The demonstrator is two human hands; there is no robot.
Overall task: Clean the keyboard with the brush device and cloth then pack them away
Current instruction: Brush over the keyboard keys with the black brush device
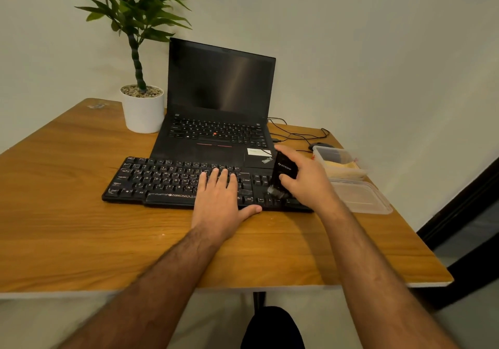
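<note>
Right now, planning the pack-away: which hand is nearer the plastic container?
Right. The right hand grips the brush device beside the plastic container; the left hand rests mid-keyboard.

"ZEBRONICS" in white on front edge of black keyboard [167, 179], at 6 o'clock of its keys. "ThinkPad" logo on laptop [216, 121] palm rest, at its 4 o'clock corner. White lettering on brush device [283, 171], too blurred to read.

Left hand [219, 200] flat on keyboard [162, 181]; right hand [305, 178] holds brush device [283, 173] over it.
</note>
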